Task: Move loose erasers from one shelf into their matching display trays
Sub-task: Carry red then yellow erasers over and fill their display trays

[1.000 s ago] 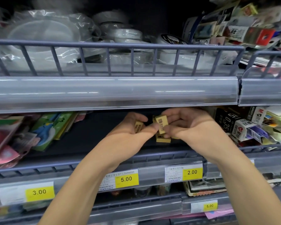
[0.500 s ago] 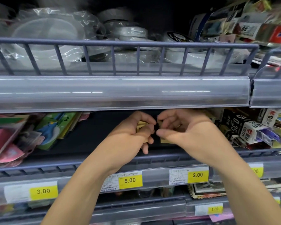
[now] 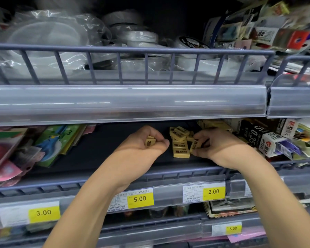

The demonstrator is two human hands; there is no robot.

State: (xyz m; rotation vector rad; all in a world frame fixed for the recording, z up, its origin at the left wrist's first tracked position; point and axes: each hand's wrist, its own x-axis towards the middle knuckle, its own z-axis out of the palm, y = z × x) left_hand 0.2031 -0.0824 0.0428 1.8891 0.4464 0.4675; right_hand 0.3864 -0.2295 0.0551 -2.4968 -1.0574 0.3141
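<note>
A small pile of tan erasers (image 3: 180, 143) lies on the dark middle shelf (image 3: 100, 149), between the two hands. Its far side is hidden under the shelf rail (image 3: 127, 102) above, and the printing is hard to read. The left hand (image 3: 143, 147) curls its fingers round one eraser (image 3: 150, 142), mostly covered by them. The right hand (image 3: 215, 147) pinches another eraser (image 3: 194, 145) at the pile's right edge. Cartons (image 3: 258, 138) crowd the shelf just beyond.
</note>
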